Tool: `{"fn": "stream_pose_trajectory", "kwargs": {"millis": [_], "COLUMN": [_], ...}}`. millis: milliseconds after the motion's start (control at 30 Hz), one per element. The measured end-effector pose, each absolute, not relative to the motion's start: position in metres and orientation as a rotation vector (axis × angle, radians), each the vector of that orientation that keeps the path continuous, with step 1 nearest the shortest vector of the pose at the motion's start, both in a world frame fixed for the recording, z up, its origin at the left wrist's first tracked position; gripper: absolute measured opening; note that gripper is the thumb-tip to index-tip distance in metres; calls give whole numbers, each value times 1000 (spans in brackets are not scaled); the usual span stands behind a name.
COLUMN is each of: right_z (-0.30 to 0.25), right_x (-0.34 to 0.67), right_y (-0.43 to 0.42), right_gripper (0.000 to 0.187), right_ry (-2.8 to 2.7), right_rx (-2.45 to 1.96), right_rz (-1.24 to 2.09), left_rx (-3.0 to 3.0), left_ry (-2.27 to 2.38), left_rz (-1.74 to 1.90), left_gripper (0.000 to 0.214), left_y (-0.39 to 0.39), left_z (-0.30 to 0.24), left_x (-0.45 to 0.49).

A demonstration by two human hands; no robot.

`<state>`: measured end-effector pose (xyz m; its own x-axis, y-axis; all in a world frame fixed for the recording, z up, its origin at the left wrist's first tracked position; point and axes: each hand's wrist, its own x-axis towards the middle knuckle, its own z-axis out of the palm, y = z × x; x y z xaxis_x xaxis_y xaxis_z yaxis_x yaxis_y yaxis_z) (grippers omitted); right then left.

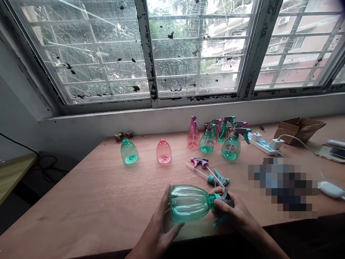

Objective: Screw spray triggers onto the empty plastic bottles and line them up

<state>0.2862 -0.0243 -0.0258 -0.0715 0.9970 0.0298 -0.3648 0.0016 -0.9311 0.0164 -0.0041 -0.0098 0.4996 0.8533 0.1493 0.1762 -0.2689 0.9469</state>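
Observation:
A green plastic spray bottle (188,203) lies sideways between my hands, just above the table's near edge. My left hand (161,230) cups its base with the fingers curled round the body. My right hand (233,210) is closed round the teal and grey trigger head (225,196) at the bottle's neck. Two loose trigger heads, one pink (199,162) and one teal (219,178), lie just beyond with their white tubes. An open green bottle (129,151) and an open pink bottle (164,151) stand farther back.
Several assembled spray bottles (231,144) stand in a cluster near the window sill. A white power strip (262,144), a cardboard box (299,127), a phone (332,151) and a white object (332,189) sit at the right. The wooden table (94,201) ends close to me.

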Motion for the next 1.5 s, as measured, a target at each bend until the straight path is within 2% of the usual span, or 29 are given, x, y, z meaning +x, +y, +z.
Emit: {"fn": "stream_pose_trajectory", "kwargs": {"millis": [100,333,500,667,900,1067,1233,1367,1500], "right_z": [-26,-27,-25,-23,-21,-21,-23,-25,-24], "right_x": [287,288,287,286,285,284,285,285,285], "right_y": [-24,-25,-25,-25,-26,-26,-25,-26,-26], "right_gripper": [44,43,45,46,45,46,47,45,45], "right_ry": [-983,-964,-944,-922,-933,-925,-923,-957,-972], "right_rx": [-886,-927,-935,-944,-975,-991,-978,-960,-947], "right_rz": [1399,1391,1387,1378,1334,1320,1334,1364,1376], "left_rx": [1773,1736,1746,1750,1707,1680,1740,1711,1768], "left_ry": [932,888,912,929,890,921,865,898,930], "left_rz": [815,847,788,757,780,788,781,775,790], "left_gripper": [111,92,103,92,110,98,102,112,99], "left_y": [-3,-4,-5,-1,-4,-5,-2,-4,-5], "left_z": [-12,-15,-9,-8,-7,-2,-10,-12,-11], "left_x": [14,15,13,11,15,15,13,12,12]}}
